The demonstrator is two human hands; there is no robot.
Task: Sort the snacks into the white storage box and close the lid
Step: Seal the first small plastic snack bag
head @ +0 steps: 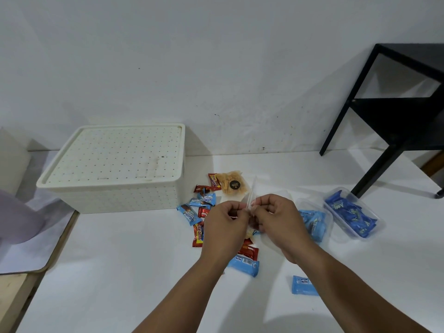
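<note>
- Pinching a clear plastic packet [251, 200] between them at scene centre, left hand [224, 221] and right hand [276, 218] hold it above the loose snacks [200, 212].
- Packet judged light, limp, slippery; grip at its edges.
- White storage box [115, 188] sits far left, lid [115, 155] on.
- White table [120, 272], plain wall [216, 56], black stand [396, 111] far right.

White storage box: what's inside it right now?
Cannot tell. The lid sits on the white storage box, covering the inside. Loose snacks still lie on the table beside it.
</note>
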